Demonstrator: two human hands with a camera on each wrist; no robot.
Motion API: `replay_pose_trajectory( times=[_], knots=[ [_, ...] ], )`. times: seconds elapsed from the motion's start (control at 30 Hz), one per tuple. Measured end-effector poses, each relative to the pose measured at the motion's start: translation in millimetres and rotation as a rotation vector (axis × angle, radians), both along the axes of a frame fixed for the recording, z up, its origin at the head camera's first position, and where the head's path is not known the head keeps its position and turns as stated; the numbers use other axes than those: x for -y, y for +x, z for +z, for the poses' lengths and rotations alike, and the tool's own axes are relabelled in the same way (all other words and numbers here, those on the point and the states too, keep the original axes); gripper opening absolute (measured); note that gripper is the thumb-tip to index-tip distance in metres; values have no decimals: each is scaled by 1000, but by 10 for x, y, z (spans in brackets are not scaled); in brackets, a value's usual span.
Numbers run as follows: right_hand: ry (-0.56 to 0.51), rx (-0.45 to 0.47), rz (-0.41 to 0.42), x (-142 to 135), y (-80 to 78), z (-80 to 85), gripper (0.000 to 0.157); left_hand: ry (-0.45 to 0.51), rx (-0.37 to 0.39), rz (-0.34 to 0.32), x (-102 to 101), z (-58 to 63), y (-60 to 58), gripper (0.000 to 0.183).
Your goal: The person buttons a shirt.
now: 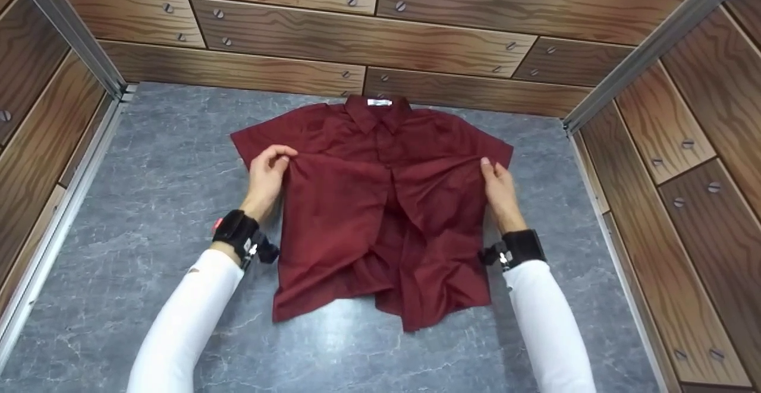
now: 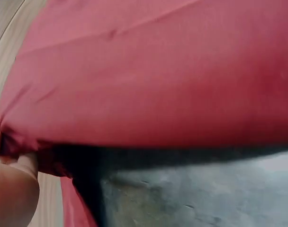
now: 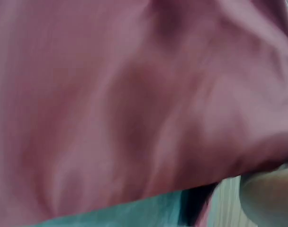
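Note:
A dark red short-sleeved collared shirt (image 1: 333, 214) lies front up, its collar toward the back wall and its hem toward me. My left hand (image 1: 267, 176) pinches the shirt's left side just below the sleeve, thumb and fingers on the cloth. On the opposite side my right hand (image 1: 499, 188) pinches the matching spot below the other sleeve. Between the hands the cloth is drawn into a raised crosswise fold. Below it the front parts, and the lower edges lie rumpled. In the left wrist view, the cloth's side edge stands above the grey surface.
The grey marbled surface (image 1: 154, 203) surrounds the shirt. Wood-patterned panels (image 1: 297, 24) form walls at the back and both sides. Metal posts (image 1: 654, 42) rise at the back corners. A white label (image 1: 379, 102) shows inside the collar.

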State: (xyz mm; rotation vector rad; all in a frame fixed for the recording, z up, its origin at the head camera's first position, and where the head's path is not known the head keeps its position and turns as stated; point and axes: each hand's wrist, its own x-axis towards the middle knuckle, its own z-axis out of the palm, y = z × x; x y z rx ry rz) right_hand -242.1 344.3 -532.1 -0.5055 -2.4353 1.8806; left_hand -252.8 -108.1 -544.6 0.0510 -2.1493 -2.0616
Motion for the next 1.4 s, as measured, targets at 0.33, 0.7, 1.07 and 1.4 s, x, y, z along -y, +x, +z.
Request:
replay_pose_trajectory(
  times=[0.33,0.7,1.07,1.4],
  knots=[
    [351,137,159,-74,140,-148,30,-191,146,-223,116,-148,94,39],
    [117,-117,7,-64,19,17,19,-112,65,-66,158,31,-14,21],
    [746,-114,30,279,-194,43,49,-555,40,33,-121,85,-73,40],
    [703,-284,487,844,316,-111,9,-967,-153,-415,-708,61,556,41]
  ],
)
